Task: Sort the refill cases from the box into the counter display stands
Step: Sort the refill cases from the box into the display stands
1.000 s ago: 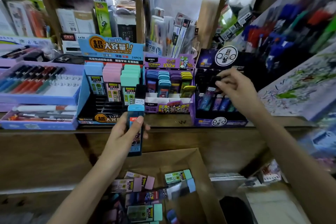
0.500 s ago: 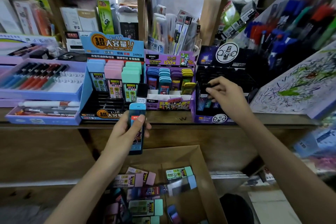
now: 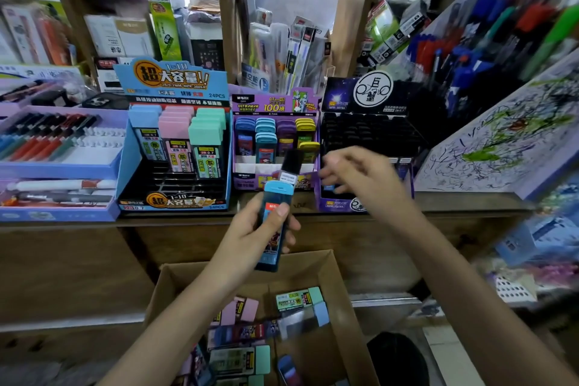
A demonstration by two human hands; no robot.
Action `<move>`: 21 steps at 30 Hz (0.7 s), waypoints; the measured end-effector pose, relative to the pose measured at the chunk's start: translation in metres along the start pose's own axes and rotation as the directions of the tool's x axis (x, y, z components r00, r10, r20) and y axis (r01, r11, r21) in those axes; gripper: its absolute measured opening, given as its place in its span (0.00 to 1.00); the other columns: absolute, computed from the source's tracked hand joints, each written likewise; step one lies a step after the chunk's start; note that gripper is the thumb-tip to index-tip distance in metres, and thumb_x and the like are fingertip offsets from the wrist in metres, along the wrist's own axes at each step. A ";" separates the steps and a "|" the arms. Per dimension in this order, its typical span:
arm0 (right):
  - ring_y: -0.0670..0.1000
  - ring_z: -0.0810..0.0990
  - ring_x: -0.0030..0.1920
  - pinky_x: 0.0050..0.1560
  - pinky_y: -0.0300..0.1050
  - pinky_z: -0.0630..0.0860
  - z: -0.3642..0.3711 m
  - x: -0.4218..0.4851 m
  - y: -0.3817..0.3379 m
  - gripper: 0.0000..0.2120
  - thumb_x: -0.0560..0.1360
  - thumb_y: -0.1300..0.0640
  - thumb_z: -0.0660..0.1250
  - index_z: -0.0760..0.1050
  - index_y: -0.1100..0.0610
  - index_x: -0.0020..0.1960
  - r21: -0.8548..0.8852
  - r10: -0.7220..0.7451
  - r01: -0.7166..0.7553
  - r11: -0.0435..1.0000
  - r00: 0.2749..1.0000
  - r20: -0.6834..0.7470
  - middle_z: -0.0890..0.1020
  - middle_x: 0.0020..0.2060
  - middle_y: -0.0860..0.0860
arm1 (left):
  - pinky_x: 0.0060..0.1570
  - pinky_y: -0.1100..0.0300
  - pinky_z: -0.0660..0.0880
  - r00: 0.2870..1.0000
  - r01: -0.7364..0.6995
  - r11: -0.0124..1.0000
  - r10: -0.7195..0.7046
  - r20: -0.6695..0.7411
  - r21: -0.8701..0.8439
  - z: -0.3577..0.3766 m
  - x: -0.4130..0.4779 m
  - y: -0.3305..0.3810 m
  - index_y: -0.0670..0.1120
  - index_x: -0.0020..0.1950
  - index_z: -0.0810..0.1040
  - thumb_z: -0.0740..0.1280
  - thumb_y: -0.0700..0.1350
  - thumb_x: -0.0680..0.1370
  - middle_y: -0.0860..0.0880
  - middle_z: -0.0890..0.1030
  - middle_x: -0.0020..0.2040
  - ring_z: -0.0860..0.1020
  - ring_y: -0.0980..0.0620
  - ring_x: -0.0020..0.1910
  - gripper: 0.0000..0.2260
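A blue refill case, a black case behind it, was gripped by the left hand above the box. The right hand was held with fingers loosely spread before the black stand.

Left hand gripping a blue refill case with a black case behind it, above a cardboard box of loose cases, right hand blurred, fingers loosely bent, before the black display stand, purple stand and blue stand alongside.

Box open on top, display stands packed along counter, open air before them
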State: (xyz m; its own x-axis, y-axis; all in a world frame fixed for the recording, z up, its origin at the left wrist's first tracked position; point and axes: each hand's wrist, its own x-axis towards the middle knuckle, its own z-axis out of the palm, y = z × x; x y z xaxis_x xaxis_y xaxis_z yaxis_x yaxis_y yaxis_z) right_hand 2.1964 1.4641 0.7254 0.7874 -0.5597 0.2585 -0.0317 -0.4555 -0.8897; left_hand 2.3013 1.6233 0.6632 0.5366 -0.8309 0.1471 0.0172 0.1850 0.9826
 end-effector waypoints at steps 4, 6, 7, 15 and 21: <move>0.39 0.79 0.36 0.36 0.34 0.75 0.015 -0.008 0.003 0.06 0.77 0.60 0.64 0.76 0.51 0.44 0.157 0.002 -0.025 0.987 0.989 0.146 0.82 0.35 0.45 | 0.36 0.63 0.77 0.998 0.025 1.000 -0.025 0.063 0.005 0.019 0.005 -0.003 0.53 0.57 0.74 0.63 0.54 0.74 0.51 0.82 0.40 0.80 0.54 0.36 0.13; 0.40 0.79 0.36 0.35 0.34 0.74 0.008 -0.007 0.006 0.05 0.77 0.62 0.65 0.76 0.54 0.44 0.194 -0.020 0.003 0.981 0.996 0.087 0.81 0.36 0.46 | 0.35 0.63 0.77 0.998 0.029 1.000 -0.029 0.051 -0.004 0.024 0.007 -0.003 0.52 0.58 0.73 0.63 0.54 0.74 0.51 0.83 0.41 0.81 0.54 0.37 0.14; 0.41 0.79 0.36 0.36 0.35 0.75 0.001 -0.005 0.008 0.05 0.76 0.62 0.65 0.76 0.55 0.43 0.239 -0.027 0.017 0.971 0.999 0.039 0.81 0.35 0.46 | 0.34 0.63 0.77 0.999 0.029 1.000 -0.029 0.038 -0.002 0.025 0.009 -0.004 0.50 0.58 0.72 0.63 0.53 0.74 0.51 0.83 0.43 0.81 0.54 0.37 0.15; 0.42 0.80 0.42 0.45 0.37 0.75 -0.064 0.023 0.036 0.06 0.77 0.60 0.65 0.74 0.49 0.47 -0.057 -0.167 0.158 0.986 0.949 -0.268 0.80 0.41 0.43 | 0.38 0.69 0.75 0.989 -0.071 0.989 0.086 -0.119 0.128 0.015 0.018 -0.012 0.49 0.53 0.73 0.60 0.52 0.75 0.58 0.82 0.44 0.80 0.61 0.42 0.10; 0.41 0.78 0.47 0.49 0.32 0.74 -0.054 0.029 0.058 0.12 0.76 0.58 0.66 0.69 0.52 0.58 -0.245 -0.177 0.143 0.959 0.976 -0.123 0.78 0.45 0.46 | 0.45 0.74 0.72 0.983 -0.097 0.972 0.127 -0.135 0.213 0.004 0.023 -0.016 0.51 0.52 0.75 0.62 0.50 0.76 0.59 0.81 0.45 0.78 0.64 0.47 0.07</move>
State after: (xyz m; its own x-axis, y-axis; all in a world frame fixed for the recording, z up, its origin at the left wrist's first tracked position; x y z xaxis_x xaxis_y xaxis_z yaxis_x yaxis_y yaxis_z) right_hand 2.1840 1.3838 0.7013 0.6986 -0.5512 0.4561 -0.0687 -0.6863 -0.7241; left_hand 2.3100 1.5987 0.6510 0.6437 -0.7218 0.2543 -0.2150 0.1483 0.9653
